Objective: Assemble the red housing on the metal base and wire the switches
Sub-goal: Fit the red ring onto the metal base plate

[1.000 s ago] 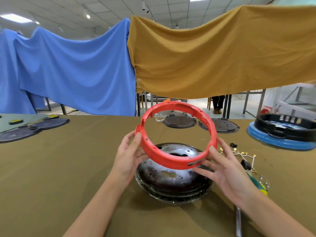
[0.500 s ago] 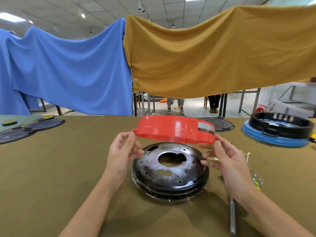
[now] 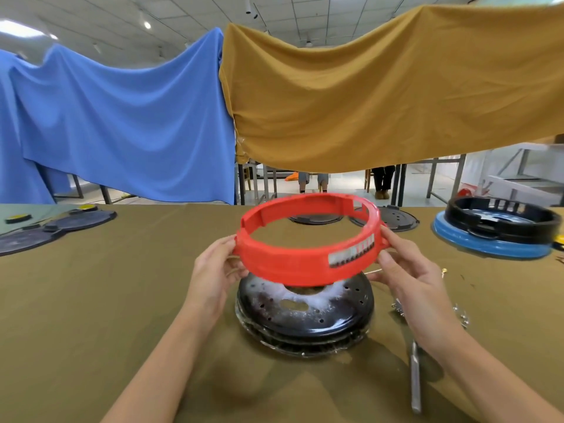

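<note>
Red housing ring (image 3: 308,242) held in mid-air at frame centre, just above the dark metal base (image 3: 305,312) sitting on the olive table cloth (image 3: 91,315). Left hand (image 3: 213,273) grips the ring's left edge, fingers curled round it; right hand (image 3: 406,270) pinches the right edge, thumb on the outer wall. Versus half a second ago: ring was flat, side wall only visible; now tipped toward camera so the opening shows, silver label (image 3: 351,254) swung to lower right of the near wall. Ring's lower rim close over the base's far part, contact can't be told, blurry. Screwdriver (image 3: 415,377) lies lower right, just beside the base. Blue-and-black unit (image 3: 494,233) at right edge, well apart. Dark discs (image 3: 55,227) far left. Bare cloth left of the base.
</note>
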`<state>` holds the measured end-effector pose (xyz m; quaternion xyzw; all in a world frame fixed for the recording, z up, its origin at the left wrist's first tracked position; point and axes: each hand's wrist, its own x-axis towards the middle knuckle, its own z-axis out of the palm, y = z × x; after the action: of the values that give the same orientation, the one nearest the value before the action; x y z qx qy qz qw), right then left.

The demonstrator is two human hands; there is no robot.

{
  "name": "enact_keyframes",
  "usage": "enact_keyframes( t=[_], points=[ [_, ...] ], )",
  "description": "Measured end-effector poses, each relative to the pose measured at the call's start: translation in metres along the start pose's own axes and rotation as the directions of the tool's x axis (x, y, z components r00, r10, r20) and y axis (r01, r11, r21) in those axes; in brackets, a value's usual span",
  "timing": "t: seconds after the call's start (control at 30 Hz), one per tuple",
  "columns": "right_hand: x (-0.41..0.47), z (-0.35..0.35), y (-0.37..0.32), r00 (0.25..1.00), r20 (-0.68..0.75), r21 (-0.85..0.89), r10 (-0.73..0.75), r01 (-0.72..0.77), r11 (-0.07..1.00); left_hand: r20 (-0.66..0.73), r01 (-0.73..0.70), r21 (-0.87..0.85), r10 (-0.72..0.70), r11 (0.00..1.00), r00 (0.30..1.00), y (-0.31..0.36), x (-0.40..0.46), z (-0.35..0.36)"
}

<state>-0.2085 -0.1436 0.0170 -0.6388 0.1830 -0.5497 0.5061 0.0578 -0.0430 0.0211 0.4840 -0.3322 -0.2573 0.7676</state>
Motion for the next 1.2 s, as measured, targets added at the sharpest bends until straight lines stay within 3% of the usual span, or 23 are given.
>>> enact_keyframes(
  t=[0.13,0.3,0.4,0.77,0.93,1.07,1.2],
  points=[
    [0.000,0.004,0.003,0.994,-0.076,-0.126,-0.077,0.067,0.990,-0.025,-0.054,0.164,0.059,0.985,0.998,-0.005,-0.001,0.001],
    [0.001,0.002,0.005,0.984,-0.142,-0.192,-0.107,0.078,0.978,-0.007,-0.105,0.226,0.110,0.968,0.994,-0.004,-0.004,0.005],
    [0.000,0.003,0.004,0.986,-0.153,-0.142,-0.064,0.042,0.989,-0.040,-0.109,0.257,0.123,0.960,0.992,-0.004,-0.003,0.003],
    [-0.002,0.006,0.007,0.995,-0.084,-0.278,0.057,-0.079,0.957,-0.130,-0.006,0.252,0.040,0.968,0.991,-0.007,-0.001,-0.001],
    [0.001,0.002,0.015,0.980,-0.148,-0.292,0.131,-0.170,0.941,-0.122,0.006,0.336,0.037,0.942,0.992,-0.008,-0.001,-0.001],
    [0.000,0.003,0.020,0.985,-0.066,-0.423,0.158,-0.171,0.890,-0.127,-0.021,0.429,0.083,0.903,0.988,-0.011,0.001,-0.005],
    [0.000,0.004,0.021,0.987,-0.086,-0.554,0.135,-0.160,0.817,-0.089,-0.004,0.532,0.061,0.847,0.994,-0.017,-0.001,-0.005]
  ],
)
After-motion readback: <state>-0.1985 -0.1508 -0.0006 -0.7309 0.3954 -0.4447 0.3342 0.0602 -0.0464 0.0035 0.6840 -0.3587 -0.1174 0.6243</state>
